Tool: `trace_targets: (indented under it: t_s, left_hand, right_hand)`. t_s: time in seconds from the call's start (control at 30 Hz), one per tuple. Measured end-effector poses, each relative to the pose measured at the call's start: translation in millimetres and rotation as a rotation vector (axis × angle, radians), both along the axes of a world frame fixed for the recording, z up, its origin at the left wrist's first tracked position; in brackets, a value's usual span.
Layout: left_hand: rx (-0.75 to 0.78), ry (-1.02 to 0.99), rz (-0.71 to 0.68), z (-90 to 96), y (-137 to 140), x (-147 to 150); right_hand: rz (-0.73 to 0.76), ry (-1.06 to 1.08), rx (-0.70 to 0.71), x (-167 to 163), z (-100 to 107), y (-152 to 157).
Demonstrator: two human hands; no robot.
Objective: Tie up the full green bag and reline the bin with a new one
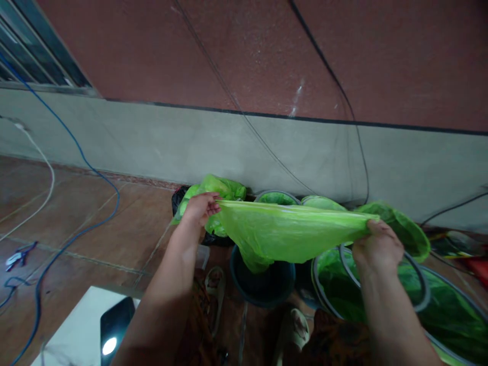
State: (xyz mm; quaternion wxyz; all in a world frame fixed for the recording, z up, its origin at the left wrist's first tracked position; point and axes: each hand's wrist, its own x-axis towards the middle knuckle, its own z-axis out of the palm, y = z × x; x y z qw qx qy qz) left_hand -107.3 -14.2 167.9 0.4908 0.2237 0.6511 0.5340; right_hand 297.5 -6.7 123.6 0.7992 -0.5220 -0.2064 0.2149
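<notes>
While both hands pull it taut, the green plastic bag (282,231) hangs over an unlined dark bin (263,282).

Left hand (200,208), at nine o'clock of the bag, and right hand (375,244), at three o'clock, each keep a pinching grip on its rim. The bag's mouth looks unopened and not yet fitted; bins (381,277) at four o'clock already carry green liners (count unclear). Blur hides finger detail; the rightmost bin is cut off by the frame edge, and the floor (125,229) beneath lies in shadow.

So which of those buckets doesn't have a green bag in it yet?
The dark bucket right under the stretched bag that both hands hold. It shows a bare dark inside, while the buckets to its right are lined green.
</notes>
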Motion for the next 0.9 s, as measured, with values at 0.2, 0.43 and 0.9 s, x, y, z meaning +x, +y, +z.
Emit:
trace_targets:
  t_s: [0.2,0.43,0.9]
  left_hand:
    - [0.275,0.852,0.116,-9.6,-3.4,10.7]
    - [0.628,0.818,-0.777,-10.0,-18.7,86.9]
    - [0.565,0.48,-0.775,-20.2,-6.8,109.2]
  right_hand:
    - [0.15,0.013,0.052,-28.2,9.6,-9.6]
    - [0.48,-0.13,0.028,-68.9,15.0,-18.6]
    - [1.097,-0.428,-0.18,-112.6,11.7,-35.5]
